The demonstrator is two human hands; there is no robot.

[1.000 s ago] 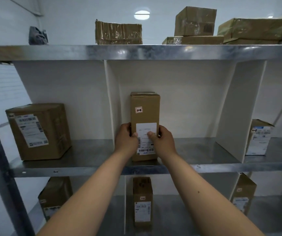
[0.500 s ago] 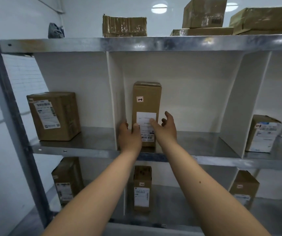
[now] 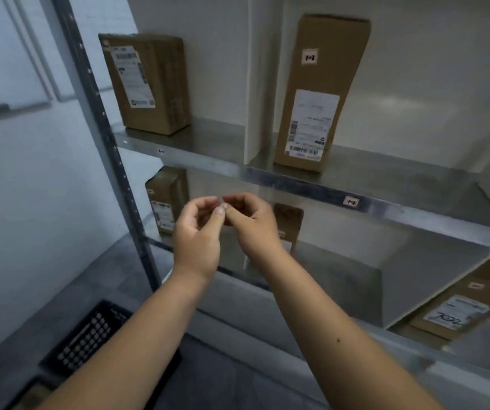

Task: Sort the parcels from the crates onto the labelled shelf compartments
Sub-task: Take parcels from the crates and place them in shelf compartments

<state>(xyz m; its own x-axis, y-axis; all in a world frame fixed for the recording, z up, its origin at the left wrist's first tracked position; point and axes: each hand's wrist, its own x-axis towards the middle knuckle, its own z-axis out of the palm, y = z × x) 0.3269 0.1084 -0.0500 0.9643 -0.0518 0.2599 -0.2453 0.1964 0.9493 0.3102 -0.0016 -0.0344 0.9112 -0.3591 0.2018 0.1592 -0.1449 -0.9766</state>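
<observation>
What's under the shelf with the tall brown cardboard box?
A lower metal shelf holding brown cardboard parcels: a left parcel, a right parcel. The right hand hides part of the middle parcel.

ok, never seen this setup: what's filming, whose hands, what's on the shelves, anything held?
No robot: a person wears one head camera looking forward and down, so both arms are theirs. The left hand and right hand hover before a metal shelf, fingers loosely curled, holding nothing. A tall box tagged 1-2 stands upright in the compartment whose edge label reads 1-2. A squarer box sits one compartment left, past a white divider. More boxes are on the shelf below; a black crate sits on the floor.
</observation>
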